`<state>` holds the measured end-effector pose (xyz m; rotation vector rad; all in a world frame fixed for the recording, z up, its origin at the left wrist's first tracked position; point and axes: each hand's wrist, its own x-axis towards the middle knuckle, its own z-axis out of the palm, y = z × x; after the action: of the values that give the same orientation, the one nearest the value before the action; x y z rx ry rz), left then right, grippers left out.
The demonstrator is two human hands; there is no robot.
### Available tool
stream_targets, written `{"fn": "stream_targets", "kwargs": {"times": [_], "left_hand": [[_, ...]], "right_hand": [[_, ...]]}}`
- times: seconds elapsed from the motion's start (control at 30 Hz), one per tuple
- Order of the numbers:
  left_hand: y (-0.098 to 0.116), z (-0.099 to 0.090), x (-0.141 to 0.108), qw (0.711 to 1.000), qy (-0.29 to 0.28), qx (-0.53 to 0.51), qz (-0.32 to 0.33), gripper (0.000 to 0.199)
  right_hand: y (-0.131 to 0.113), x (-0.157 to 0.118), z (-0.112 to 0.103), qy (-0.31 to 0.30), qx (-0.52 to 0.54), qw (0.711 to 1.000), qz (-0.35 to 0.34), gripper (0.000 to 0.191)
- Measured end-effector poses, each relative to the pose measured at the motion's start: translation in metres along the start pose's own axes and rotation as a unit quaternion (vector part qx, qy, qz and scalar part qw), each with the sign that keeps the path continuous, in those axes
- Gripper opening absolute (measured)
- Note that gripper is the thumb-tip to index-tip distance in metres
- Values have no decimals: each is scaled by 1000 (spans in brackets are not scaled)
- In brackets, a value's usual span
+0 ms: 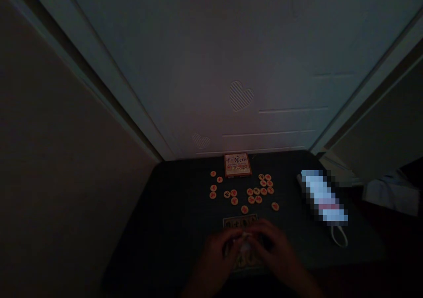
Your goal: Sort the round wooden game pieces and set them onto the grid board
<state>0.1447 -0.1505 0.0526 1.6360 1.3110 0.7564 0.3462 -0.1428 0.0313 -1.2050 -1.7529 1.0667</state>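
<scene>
Our left hand [218, 255] and right hand [276, 247] pinch a small pale object [246, 235] over a tray [238, 217] of round pieces [240, 260]. Slackening in this dimness, we could drop it.

Nineteen loose round pieces [257, 191] on one tabletop [175, 218]; one square box [237, 165]; one tray [239, 217], four set pieces [236, 224] in its far row, the rest too covered to count; two hands [276, 245]; one pixelated object [324, 197] with one white loop [346, 240]; two embossed hearts [241, 96].

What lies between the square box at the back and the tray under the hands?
In the head view, several loose round pieces lie between the box and the tray.
</scene>
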Motion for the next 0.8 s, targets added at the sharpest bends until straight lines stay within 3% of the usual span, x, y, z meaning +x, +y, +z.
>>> {"fn": "stream_targets", "kwargs": {"times": [0.17,0.23,0.47,0.8], "left_hand": [[-29,-12,3,985,128,100,58,21],[-41,-16,4,976,149,138,78,20],[-60,-18,1,972,96,190,101,32],[-59,-16,-1,965,88,223,108,25]], "right_hand": [[1,4,-6,25,2,1000,18,22],[1,6,-9,22,2,1000,20,22],[2,10,-6,-3,-9,1000,-9,22],[7,11,18,-28,-34,999,-31,26]]}}
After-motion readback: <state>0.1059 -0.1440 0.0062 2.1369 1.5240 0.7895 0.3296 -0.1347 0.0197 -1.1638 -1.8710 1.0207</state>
